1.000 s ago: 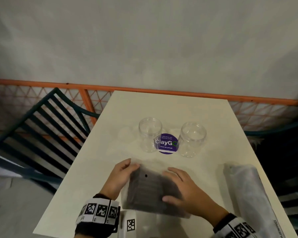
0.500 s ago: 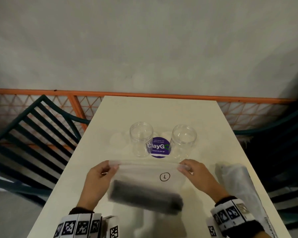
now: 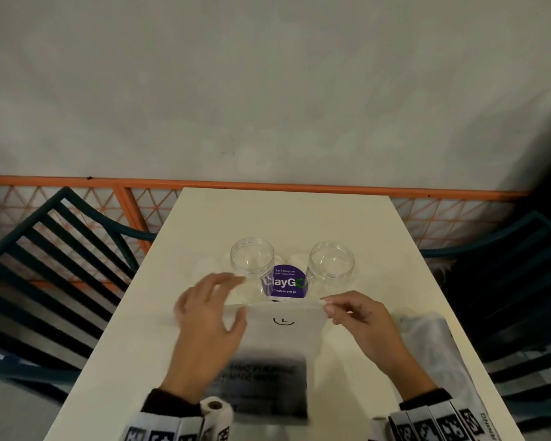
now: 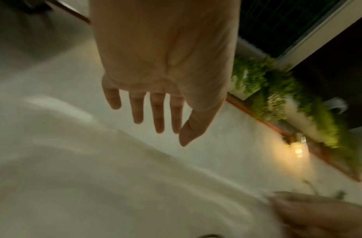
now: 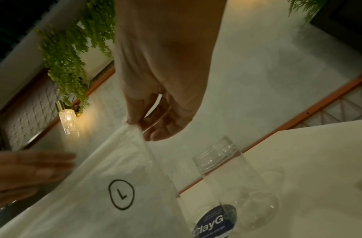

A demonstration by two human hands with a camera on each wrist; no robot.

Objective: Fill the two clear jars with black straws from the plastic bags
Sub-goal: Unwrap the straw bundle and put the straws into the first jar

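Two clear, empty jars stand side by side mid-table, the left jar (image 3: 252, 259) and the right jar (image 3: 331, 264), the latter also in the right wrist view (image 5: 222, 162). In front of them a clear plastic bag (image 3: 283, 332) marked with a circled L hangs upright. Black straws (image 3: 268, 386) lie bunched in its bottom. My right hand (image 3: 326, 308) pinches the bag's top right corner (image 5: 138, 127). My left hand (image 3: 217, 300) is blurred, beside the bag's top left. Its fingers (image 4: 157, 116) are straight and hold nothing, above the bag (image 4: 94, 177).
A round purple ClayGo sticker (image 3: 285, 283) lies on the cream table (image 3: 283, 218) between the jars. A second plastic bag (image 3: 433, 345) lies at the table's right edge. Dark slatted chairs (image 3: 45, 265) flank both sides. An orange railing (image 3: 77, 181) and a grey wall stand behind.
My left hand has let go of the bag's top left corner and opened. The bag now hangs from my right hand alone, narrower, with the straws lower down.
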